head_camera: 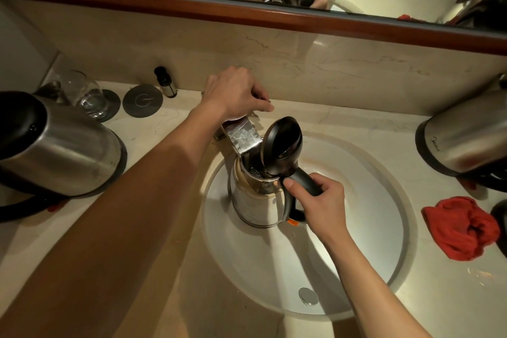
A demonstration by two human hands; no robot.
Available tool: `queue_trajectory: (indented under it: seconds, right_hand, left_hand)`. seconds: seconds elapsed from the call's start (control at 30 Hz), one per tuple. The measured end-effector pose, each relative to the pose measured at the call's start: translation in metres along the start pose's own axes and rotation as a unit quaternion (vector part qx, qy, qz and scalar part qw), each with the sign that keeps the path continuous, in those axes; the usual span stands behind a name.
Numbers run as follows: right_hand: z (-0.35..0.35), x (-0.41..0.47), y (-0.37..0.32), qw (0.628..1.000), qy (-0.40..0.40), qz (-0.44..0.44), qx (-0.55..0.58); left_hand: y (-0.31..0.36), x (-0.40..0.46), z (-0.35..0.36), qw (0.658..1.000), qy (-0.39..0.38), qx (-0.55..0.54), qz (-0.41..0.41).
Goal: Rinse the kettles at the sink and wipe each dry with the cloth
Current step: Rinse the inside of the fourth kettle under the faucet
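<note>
Kettle was held by its handle in the right grip, lid open under the tap for filling. At eleven o'clock the left grip was curled on the tap lever.

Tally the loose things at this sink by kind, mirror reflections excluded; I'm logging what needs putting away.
Kettles: 3
Red cloth: 1
Drinking glass: 1
Round coasters: 2
Small dark bottle: 1
Total: 8

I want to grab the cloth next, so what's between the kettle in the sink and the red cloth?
In the head view, only bare white basin and the marble counter rim separate the kettle from the red cloth; the right hand grips the handle on that side.
</note>
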State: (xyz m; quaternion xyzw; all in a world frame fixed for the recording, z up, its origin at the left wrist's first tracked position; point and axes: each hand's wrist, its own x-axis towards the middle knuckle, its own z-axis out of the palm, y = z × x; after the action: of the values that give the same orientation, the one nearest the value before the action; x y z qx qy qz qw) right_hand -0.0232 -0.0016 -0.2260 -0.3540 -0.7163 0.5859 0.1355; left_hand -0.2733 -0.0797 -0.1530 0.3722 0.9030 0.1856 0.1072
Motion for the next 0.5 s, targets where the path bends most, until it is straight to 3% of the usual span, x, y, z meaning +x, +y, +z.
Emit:
queue_trajectory:
  seconds: [0.5]
  right_hand:
    - [0.0000, -0.0002, -0.0015, 1.000, -0.002, -0.003, 0.005]
  left_hand:
    - [0.0013, -0.0023, -0.0012, 1.000, 0.011, 0.008, 0.001]
